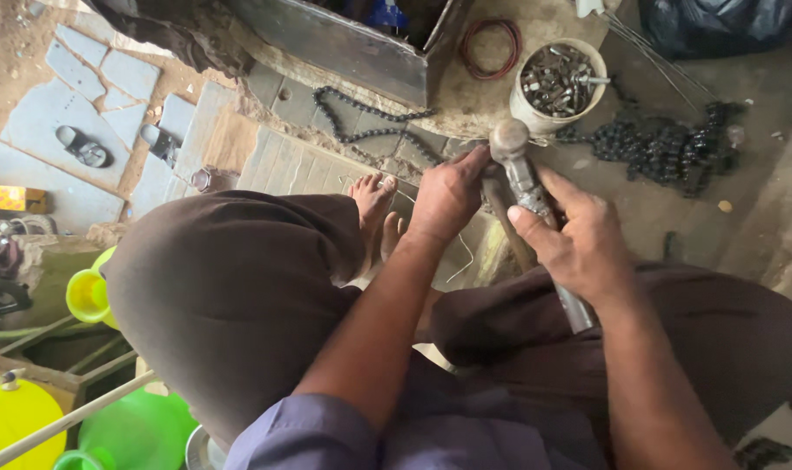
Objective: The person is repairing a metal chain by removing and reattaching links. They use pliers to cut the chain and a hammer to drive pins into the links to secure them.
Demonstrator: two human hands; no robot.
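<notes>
My right hand grips the shaft of a worn metal hammer, whose rounded head points away from me at the edge of a concrete slab. My left hand rests just left of the hammer head, fingers curled down on something small that the hand hides. A thin bent wire hangs below the left wrist. My knees in brown trousers fill the lower view, and a bare foot shows between them.
A white tub of metal bits stands beyond the hammer. Black roller chains lie left and right of it. A metal box sits at the back. Yellow and green plastic cans stand lower left.
</notes>
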